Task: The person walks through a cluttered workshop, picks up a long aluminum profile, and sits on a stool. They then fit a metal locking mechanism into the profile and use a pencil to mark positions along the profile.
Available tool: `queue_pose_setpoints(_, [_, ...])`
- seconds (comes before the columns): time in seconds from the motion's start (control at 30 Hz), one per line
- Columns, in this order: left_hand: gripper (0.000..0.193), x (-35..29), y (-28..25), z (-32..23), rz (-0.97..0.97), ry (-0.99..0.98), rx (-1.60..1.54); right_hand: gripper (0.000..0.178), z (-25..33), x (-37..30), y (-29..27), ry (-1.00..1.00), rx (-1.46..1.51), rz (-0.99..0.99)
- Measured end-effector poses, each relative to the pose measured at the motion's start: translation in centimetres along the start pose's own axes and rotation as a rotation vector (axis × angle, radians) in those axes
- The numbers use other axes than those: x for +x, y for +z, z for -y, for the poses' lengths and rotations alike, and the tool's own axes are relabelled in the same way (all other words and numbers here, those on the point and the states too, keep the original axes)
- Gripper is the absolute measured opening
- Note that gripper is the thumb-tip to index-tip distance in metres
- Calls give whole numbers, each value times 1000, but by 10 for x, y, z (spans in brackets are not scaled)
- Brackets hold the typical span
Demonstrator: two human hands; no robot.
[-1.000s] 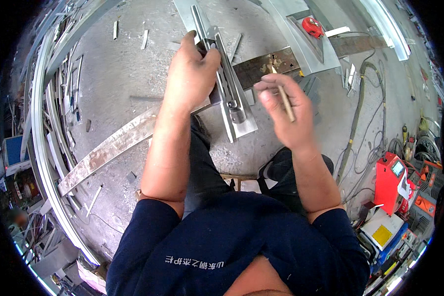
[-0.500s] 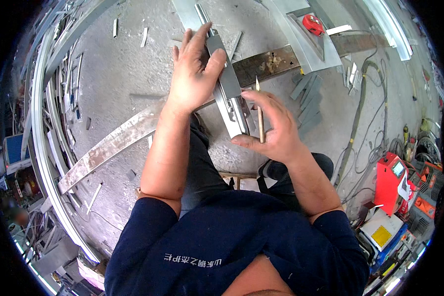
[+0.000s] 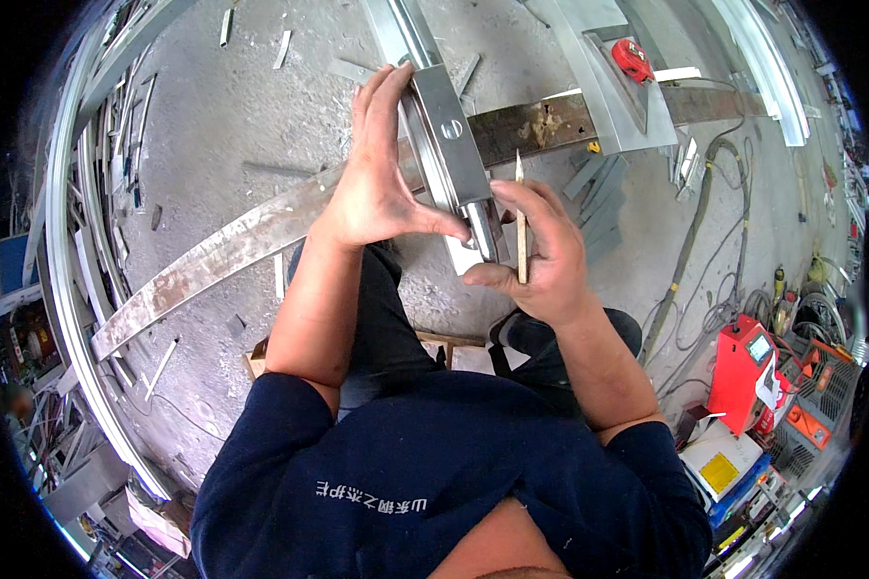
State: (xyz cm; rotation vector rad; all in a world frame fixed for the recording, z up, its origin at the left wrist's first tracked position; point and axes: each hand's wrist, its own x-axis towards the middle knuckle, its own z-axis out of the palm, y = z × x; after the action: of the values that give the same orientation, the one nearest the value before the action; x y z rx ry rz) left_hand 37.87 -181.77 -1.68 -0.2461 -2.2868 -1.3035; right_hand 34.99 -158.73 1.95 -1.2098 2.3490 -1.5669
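Observation:
A grey metal box-shaped fitting (image 3: 454,145) with an oval hole in its top face lies on a long bright flat metal bar (image 3: 383,29). A shiny round rod (image 3: 479,232) sticks out of its near end. My left hand (image 3: 372,183) lies along the fitting's left side, fingers stretched out and thumb spread to the near end by the rod. My right hand (image 3: 550,241) has a pencil (image 3: 521,222) tucked in it, point upward. Its index finger and thumb curve around the bar's near end from the right. Whether they press on the rod cannot be made out.
A curved rusty flat bar (image 3: 212,256) crosses beneath the work. At upper right, a red tape measure (image 3: 632,60) rests on a metal frame (image 3: 637,130). Long metal profiles (image 3: 63,232) line the left. Cables (image 3: 686,241) and a red machine (image 3: 741,372) stand right.
My left thumb has moved off the fitting's top to its near end, uncovering the oval hole. My right hand stays near the bar's end with the pencil. The view has shifted slightly.

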Motion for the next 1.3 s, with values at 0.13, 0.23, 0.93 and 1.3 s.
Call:
queue_pose_setpoints(0.13, [147, -2, -1, -8, 46, -91, -9, 81, -4, 0, 2, -15, 8, 17])
queue_pose_setpoints(0.23, [146, -2, -3, -12, 88, -121, 26, 81, -7, -3, -1, 19, 83, 19])
queue_pose_setpoints(0.93, [147, 7, -6, -13, 142, -103, 29, 44, -17, -29, 4, -192, -40, -67])
queue_pose_setpoints(1.3, [146, 6, -3, -15, 129, -200, -95, 36, -16, -32, 4, -216, -92, -35])
